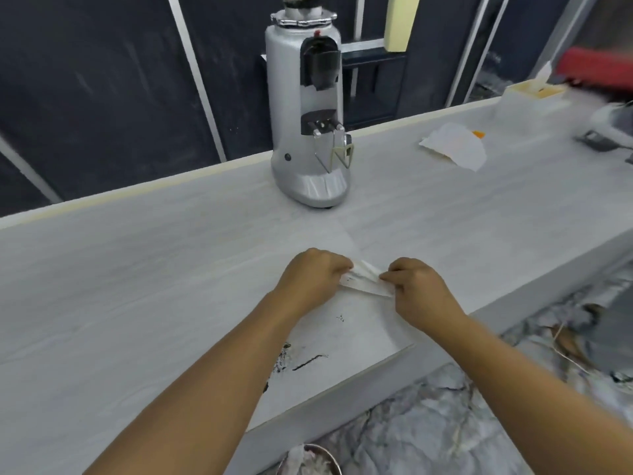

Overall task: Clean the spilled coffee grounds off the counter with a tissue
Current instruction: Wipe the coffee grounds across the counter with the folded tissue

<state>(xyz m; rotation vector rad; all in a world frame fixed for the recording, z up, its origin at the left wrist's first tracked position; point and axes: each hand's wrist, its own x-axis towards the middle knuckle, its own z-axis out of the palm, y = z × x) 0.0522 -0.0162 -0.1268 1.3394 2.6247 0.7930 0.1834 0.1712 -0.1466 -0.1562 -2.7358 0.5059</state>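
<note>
A folded white tissue [363, 282] is stretched between my two hands just above the pale counter [137, 269]. My left hand [308, 279] pinches its left end and my right hand [419, 293] pinches its right end. Dark specks show on the tissue near my left fingers. Dark coffee grounds [308, 361] lie in a streak and a smear on the counter near its front edge, below my hands and beside my left forearm. A smaller speck of grounds [340, 318] sits between the streak and the tissue.
A silver coffee grinder [310, 111] stands at the back of the counter. A crumpled white tissue [454, 145] lies to its right, with a tissue box [534, 94] farther right. A bin [310, 461] with used tissue sits below the counter edge.
</note>
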